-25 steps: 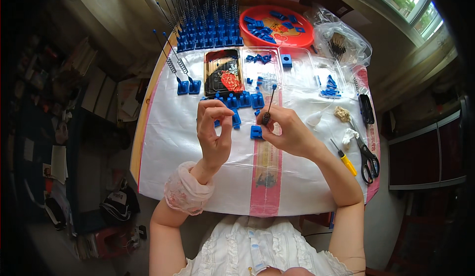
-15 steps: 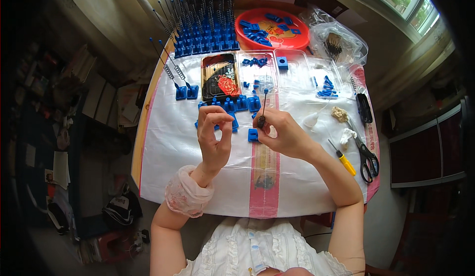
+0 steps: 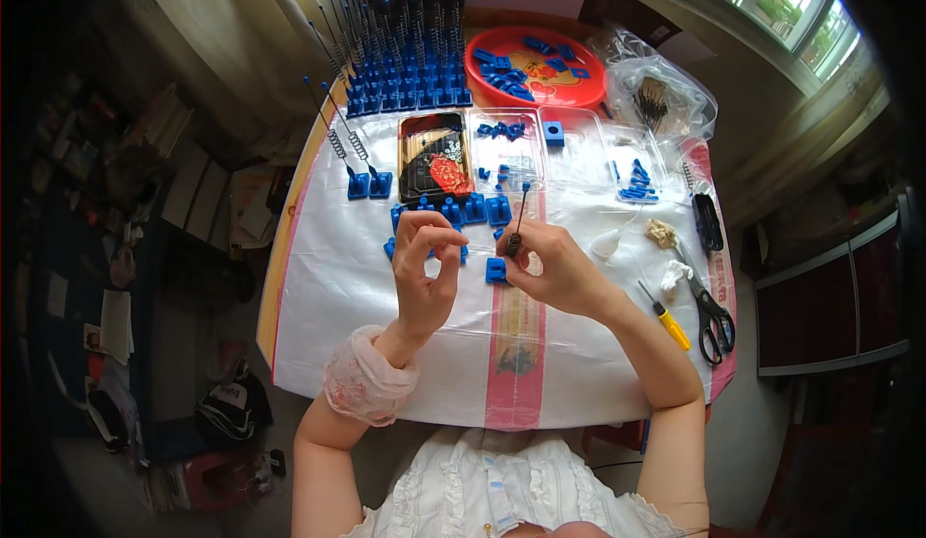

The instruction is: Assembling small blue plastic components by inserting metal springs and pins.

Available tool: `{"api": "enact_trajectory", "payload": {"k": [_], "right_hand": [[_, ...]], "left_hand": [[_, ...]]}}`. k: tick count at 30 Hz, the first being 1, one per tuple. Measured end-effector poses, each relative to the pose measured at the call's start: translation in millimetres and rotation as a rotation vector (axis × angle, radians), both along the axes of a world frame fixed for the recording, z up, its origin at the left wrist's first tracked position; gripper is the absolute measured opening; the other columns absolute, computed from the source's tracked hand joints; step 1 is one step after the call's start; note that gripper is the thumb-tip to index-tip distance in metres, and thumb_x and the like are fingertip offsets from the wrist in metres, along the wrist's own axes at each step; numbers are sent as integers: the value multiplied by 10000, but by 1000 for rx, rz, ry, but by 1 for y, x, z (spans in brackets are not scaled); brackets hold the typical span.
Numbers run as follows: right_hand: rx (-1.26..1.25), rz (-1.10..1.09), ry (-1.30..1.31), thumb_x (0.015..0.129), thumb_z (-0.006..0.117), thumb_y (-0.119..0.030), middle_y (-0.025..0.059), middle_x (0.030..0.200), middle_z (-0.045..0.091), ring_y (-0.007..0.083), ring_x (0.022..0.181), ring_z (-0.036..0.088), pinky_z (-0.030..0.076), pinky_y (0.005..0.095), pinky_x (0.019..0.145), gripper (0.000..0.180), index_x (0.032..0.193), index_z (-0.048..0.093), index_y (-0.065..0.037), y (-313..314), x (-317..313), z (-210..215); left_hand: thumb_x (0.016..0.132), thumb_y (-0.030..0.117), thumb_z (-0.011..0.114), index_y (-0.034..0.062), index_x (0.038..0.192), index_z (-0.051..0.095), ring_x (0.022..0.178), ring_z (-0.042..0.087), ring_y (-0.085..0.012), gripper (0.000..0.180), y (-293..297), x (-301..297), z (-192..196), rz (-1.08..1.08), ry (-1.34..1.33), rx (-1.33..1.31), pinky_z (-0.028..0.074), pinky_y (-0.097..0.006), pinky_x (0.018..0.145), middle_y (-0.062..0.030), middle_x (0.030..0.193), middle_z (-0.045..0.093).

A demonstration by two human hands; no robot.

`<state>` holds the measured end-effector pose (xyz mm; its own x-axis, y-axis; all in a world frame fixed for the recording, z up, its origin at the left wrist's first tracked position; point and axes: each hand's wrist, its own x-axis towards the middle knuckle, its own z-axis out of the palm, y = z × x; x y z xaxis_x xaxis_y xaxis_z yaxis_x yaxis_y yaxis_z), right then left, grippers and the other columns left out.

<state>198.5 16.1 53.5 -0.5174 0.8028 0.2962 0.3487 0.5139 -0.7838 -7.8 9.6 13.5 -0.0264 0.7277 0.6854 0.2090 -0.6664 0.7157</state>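
Upright between the fingertips of my right hand is a dark coil spring with a thin rod rising from it, tipped in blue. Just below those fingertips a blue plastic base rests on the table. My left hand is raised to the left, its thumb and fingers curled into a pinch; anything between the tips is too small to make out. Behind and partly under my left hand lie several more blue bases. Two finished-looking pieces, spring and rod on a blue base, stand farther left.
Rows of sprung blue pieces fill the back left. A red basin of blue parts stands behind clear trays and a black tray. At right lie a yellow-handled screwdriver, black scissors and a white dropper bottle.
The whole view has shifted slightly. Both hands keep nearly the same pose, and my right hand still holds the spring with its rod upright.
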Motion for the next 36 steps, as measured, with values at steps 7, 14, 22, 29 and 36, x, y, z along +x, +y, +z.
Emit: {"api": "enact_trajectory", "payload": {"k": [7, 14, 22, 29, 36], "right_hand": [[5, 6, -5, 801, 683, 31, 129, 847, 575, 251, 739, 608, 501, 356, 677, 164, 923, 573, 24, 0, -1, 0], [3, 3, -10, 799, 685, 31, 126, 843, 572, 246, 731, 603, 500, 355, 678, 167, 921, 571, 24, -1, -1, -1], [0, 3, 3, 803, 691, 20, 125, 844, 573, 248, 737, 610, 501, 358, 677, 172, 928, 573, 23, -1, -1, -1], [-15, 1, 3, 806, 690, 25, 119, 841, 579, 239, 722, 613, 499, 352, 665, 170, 936, 581, 26, -1, 0, -1], [-12, 0, 7, 808, 698, 26, 120, 836, 578, 235, 719, 612, 498, 349, 660, 161, 922, 585, 26, -1, -1, 1]], "left_hand": [[882, -54, 638, 51, 904, 694, 803, 524, -119, 122, -2, 0, 1, -3, 34, -14, 459, -233, 657, -59, 1008, 539], [836, -92, 640, 59, 866, 659, 900, 541, -173, 155, -6, 1, 5, -6, 57, -61, 465, -282, 757, -68, 994, 527], [861, -91, 652, 44, 961, 655, 756, 541, -119, 168, 0, 4, 1, -62, 99, -68, 457, -244, 655, -52, 996, 599], [955, -1, 591, 27, 1380, 369, 647, 581, -114, 481, -2, 8, -8, -275, 110, -398, 438, -252, 580, -88, 1062, 736], [945, -34, 546, 34, 1441, 317, 711, 597, -111, 551, -5, 10, -6, -390, 92, -526, 455, -247, 625, -97, 1031, 715]]}}
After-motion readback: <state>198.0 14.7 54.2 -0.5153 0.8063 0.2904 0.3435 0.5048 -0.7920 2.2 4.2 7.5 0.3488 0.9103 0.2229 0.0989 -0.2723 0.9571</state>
